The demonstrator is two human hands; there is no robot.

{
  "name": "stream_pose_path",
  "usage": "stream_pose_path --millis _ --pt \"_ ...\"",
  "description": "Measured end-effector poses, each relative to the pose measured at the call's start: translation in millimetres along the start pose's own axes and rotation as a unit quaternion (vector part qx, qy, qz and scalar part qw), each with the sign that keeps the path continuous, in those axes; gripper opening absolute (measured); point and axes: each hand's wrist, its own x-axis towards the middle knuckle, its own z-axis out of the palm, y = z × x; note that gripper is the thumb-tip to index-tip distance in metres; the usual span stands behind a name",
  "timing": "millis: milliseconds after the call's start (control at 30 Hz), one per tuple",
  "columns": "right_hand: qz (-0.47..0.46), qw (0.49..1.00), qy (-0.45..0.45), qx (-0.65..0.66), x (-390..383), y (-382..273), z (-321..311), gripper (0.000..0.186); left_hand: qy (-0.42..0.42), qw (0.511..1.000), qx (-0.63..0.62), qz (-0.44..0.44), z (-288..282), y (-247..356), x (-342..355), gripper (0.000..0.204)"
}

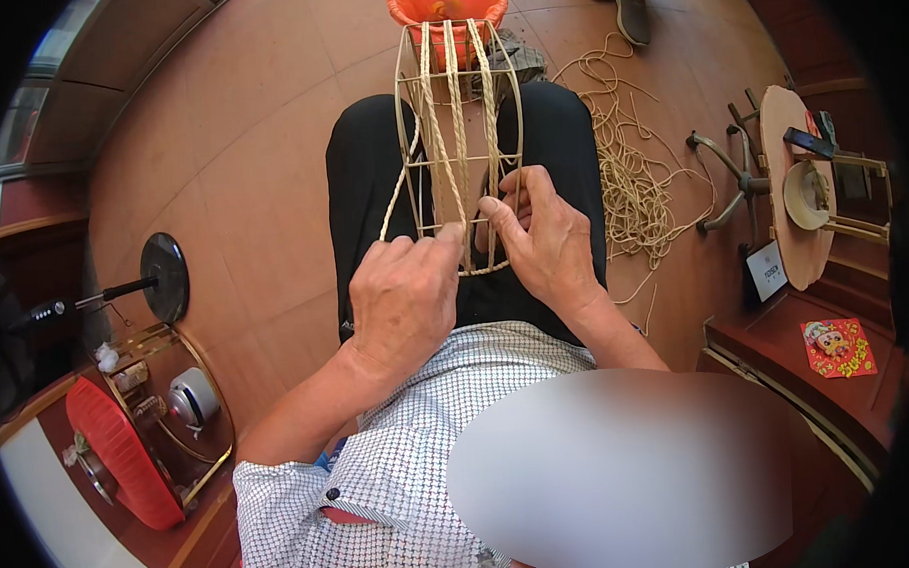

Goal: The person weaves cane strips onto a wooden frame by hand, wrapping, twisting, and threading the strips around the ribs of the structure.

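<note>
A narrow metal wire frame (517,102) lies lengthwise over my lap, its far end near a red bucket. Strands of pale twisted cord (455,114) run along its length, wound over the far bar. My left hand (405,291) is closed at the frame's near end, gripping a cord strand; a loose length of cord rises from beside its knuckles toward the frame's left side. At the near right corner, my right hand (548,241) has its thumb and fingers curled around the right-hand cord and side wire. Some of its fingertips are hidden behind the frame.
Loose cord (636,187) lies heaped on the tiled floor to the right. Beyond the frame is the red bucket (445,2). A round wooden-topped stand (788,232) is at right, a red-covered item (120,456) at left. Another person's shoe (632,15) shows at far right.
</note>
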Motion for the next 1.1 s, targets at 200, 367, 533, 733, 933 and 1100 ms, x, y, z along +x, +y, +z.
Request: stream_pose_path --millis 200,367,533,733,933,1100 --pt "0.088 0.966 -0.075 0.231 3 2 5 0.048 -0.056 0.998 0.018 -0.009 10 -5 -14 0.036" --pt "0.121 0.942 -0.103 0.296 11 1 6 0.054 -0.056 0.998 0.038 -0.003 14 -13 -13 0.035" --pt "0.156 0.917 -0.087 0.356 11 -4 11 0.052 -0.058 0.998 0.031 -0.001 21 -15 -15 0.035" --pt "0.174 0.906 -0.094 0.375 12 -6 13 0.045 -0.037 0.999 0.021 -0.002 23 -16 -15 0.033" --pt "0.179 0.897 -0.087 0.395 16 -9 12 0.043 -0.049 0.998 0.025 0.004 21 -15 -9 0.033" --pt "0.179 0.897 -0.081 0.397 16 -8 15 0.037 -0.054 0.998 0.024 0.020 20 -17 -7 0.035"
